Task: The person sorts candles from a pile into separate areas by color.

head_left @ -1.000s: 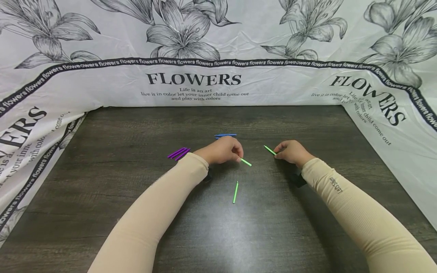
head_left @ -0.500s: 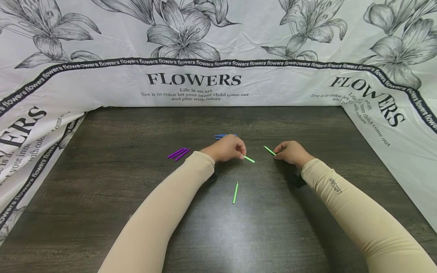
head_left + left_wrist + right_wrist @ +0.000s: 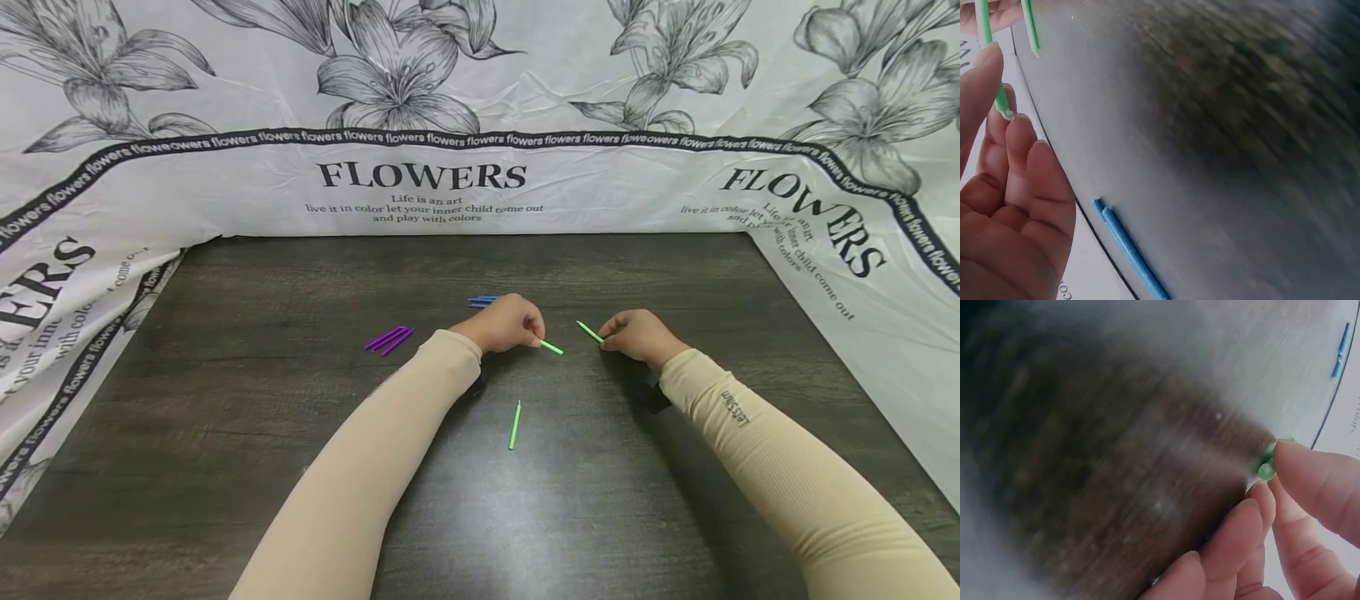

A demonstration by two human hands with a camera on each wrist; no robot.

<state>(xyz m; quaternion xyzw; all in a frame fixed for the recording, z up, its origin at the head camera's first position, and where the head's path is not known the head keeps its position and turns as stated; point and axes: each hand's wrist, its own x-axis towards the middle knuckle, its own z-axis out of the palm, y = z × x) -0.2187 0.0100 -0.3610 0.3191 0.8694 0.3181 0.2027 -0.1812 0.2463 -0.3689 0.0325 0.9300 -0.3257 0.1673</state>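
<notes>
My left hand [image 3: 510, 323] pinches a thin green candle [image 3: 552, 347] between thumb and fingers, its free end pointing right. In the left wrist view, the white wick end of that candle [image 3: 1002, 103] pokes out below the thumb. Across from it, the right hand [image 3: 639, 337] pinches a second green candle [image 3: 588, 330] by its near end, low over the table; in the right wrist view the round butt of this candle [image 3: 1265, 471] shows at the fingertips. Nearer the front lies a third green candle [image 3: 514, 425], wick end away from me.
Several purple candles [image 3: 388, 337] lie side by side left of the left forearm. Blue candles [image 3: 482, 301] lie behind the left hand, partly hidden by it. A flower-printed white cloth [image 3: 420, 179] borders the dark wooden table [image 3: 247, 350] at the back and sides.
My left hand has moved slightly right and away from me with its green candle, closer to the other one. The right hand has stayed nearly still, and the loose candles lie as before.
</notes>
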